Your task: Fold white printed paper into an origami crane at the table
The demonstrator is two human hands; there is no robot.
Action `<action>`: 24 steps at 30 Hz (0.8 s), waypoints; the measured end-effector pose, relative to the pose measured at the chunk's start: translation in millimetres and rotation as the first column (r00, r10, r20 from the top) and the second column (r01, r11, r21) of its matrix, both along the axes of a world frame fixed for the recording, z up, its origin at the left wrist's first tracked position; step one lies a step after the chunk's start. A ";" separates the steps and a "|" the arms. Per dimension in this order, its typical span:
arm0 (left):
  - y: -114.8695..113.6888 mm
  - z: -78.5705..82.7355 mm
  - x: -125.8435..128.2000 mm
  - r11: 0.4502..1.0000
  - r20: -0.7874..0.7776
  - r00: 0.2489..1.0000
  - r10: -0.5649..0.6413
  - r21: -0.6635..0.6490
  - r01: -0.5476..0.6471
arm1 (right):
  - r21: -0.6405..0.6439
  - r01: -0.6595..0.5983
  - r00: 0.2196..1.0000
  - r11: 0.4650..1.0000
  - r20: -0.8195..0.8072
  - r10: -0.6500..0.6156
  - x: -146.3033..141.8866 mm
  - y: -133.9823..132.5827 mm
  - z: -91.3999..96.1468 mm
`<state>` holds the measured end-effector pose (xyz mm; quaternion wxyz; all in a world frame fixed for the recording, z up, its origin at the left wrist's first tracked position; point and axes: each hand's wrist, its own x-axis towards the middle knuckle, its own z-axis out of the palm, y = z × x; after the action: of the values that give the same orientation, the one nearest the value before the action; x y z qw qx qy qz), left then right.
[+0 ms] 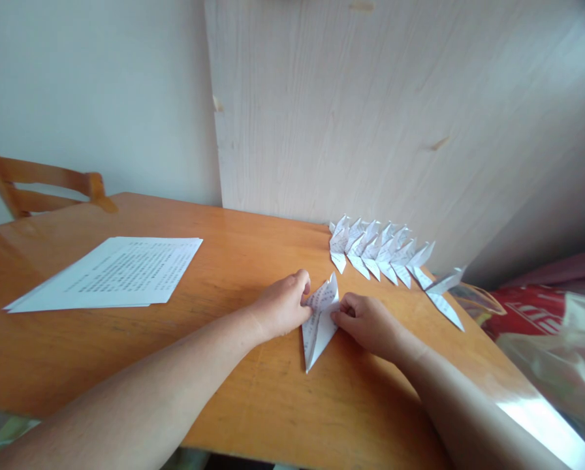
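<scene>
Head view: left hand (283,305) and right hand (368,324) each pinch one side of a folded paper (318,328) on the tabletop (243,398), apparently steadying it evenly. Similar folded pieces (372,250) cluster near the panel (292,130), likely leaving working room; printed sheets (126,275) lie left.
</scene>
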<state>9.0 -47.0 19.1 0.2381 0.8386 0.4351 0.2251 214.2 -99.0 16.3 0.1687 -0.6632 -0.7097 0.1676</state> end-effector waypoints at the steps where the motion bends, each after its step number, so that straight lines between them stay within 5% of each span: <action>1: -0.4 0.7 0.3 1.000 -0.012 1.000 0.004 0.005 -0.004 | -0.001 0.003 1.000 1.000 0.014 -0.003 -0.1 -0.2 -0.2; 18: -9.9 -4.6 6.2 0.986 -0.138 0.988 -0.068 0.143 0.088 | -0.029 0.013 1.000 0.999 0.017 -0.012 1.1 2.3 3.3; 24: -10.9 -5.8 6.3 0.981 -0.165 0.984 -0.064 0.172 0.093 | 0.030 0.125 0.980 0.992 0.149 -0.128 -0.4 2.7 3.8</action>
<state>15.3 -57.9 13.3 0.1352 0.8884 0.3971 0.1865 213.9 -96.3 20.1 0.1318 -0.7161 -0.6784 0.0985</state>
